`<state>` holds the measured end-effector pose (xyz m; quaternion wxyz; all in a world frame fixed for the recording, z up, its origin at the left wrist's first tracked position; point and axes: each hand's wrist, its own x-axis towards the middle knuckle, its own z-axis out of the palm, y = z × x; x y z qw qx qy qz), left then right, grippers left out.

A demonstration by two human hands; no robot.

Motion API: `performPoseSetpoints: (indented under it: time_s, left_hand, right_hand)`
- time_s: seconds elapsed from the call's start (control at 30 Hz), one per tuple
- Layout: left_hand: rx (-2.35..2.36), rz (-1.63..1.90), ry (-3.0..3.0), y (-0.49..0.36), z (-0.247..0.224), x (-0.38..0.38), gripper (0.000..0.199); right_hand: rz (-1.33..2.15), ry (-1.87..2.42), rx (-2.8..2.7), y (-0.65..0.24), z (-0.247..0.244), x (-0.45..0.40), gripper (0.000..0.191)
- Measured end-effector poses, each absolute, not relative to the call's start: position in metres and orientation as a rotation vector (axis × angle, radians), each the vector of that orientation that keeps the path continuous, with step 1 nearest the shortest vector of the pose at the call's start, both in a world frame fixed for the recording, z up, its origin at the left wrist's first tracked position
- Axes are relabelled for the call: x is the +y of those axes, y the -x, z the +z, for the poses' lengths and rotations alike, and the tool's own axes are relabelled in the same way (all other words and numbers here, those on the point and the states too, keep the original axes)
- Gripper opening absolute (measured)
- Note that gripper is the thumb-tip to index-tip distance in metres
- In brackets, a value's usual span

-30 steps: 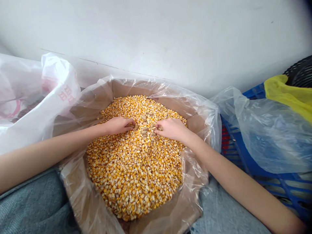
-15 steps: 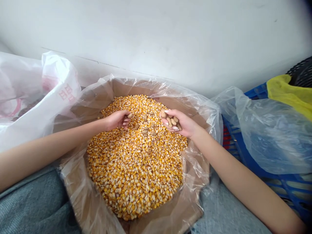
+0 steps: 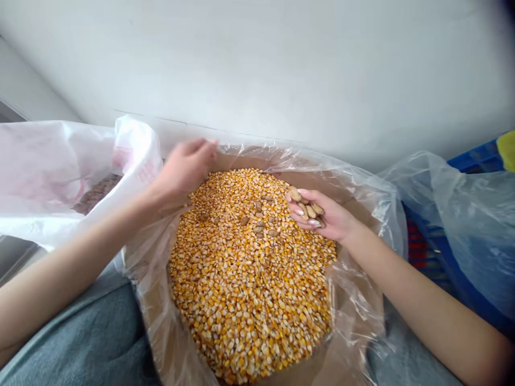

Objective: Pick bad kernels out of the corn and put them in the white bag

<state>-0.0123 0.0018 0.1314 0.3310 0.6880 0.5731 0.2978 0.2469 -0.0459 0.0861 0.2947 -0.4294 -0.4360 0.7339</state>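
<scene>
- Cupping shelled-in peanuts, the right hand curls palm-up above the corn kernels
- Left hand half-curled over the plastic liner beside a white plastic sack, contents impossible to tell
- Loose peanuts dot the kernels inside a cardboard box

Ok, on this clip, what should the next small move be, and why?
Probably the right hand should carry its peanuts in the shell over to the white plastic bag and let them drop in. It is cupping a handful above the corn kernels, and that bag seems to hold similar brown pods already.
</scene>
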Motion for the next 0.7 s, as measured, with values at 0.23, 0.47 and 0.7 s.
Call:
performPoseSetpoints:
  time_s: [0.23, 0.47, 0.7]
  left_hand:
    - [2.468, 0.242, -2.101, 0.108, 0.146, 0.000, 0.052]
    - [1.986, 0.458, -2.688, 0.065, 0.144, -0.023, 0.051]
    - [1.208, 0.021, -2.890, 0.002, 0.094, -0.045, 0.037]
  right_hand:
    - [1.992, 1.162, -1.149, -0.244, 0.080, -0.048, 0.019]
    - [1.982, 1.232, -1.059, -0.242, 0.075, -0.048, 0.018]
    - [1.991, 1.208, -1.037, -0.242, 0.076, -0.048, 0.017]
